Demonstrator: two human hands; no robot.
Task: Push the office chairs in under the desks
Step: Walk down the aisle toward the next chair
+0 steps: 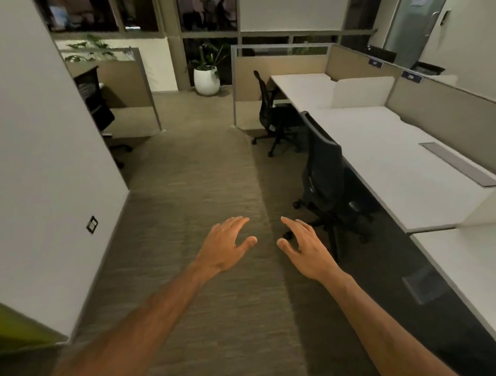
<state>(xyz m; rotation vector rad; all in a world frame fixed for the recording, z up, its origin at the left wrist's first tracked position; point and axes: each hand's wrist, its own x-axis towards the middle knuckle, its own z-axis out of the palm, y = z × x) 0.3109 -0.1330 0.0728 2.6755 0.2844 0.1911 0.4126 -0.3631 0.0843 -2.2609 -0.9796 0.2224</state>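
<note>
— What are your hands doing right now?

— I'm holding both out in front of me over the carpet (208,169), palms down. My left hand (226,246) and my right hand (305,250) are hanging side by side, near each other but apart, fingers spread loosely and gripping nothing.

— Where are the chairs?

— The near chair (326,173) is sitting at about one o'clock from my right hand, its back facing the aisle and its seat tucked partly beneath the long white desk (383,153). Its wheeled base is sticking out onto the darker floor strip, just beyond my right fingertips. The far chair (268,109) is standing at twelve o'clock, further down the same row, beside the edge of the far desk (301,88).

— Anything else around?

— A third chair (95,103) is showing at ten o'clock, half hidden behind the white wall (40,152) on my left, next to a tan partition (126,82). A white plant pot (206,81) is standing at twelve o'clock by the windows.

— Is anything blocking you?

— The carpet between me and the near chair is lying bare. A grey cable cover (461,164) is lying flush in the desk at two o'clock.
</note>
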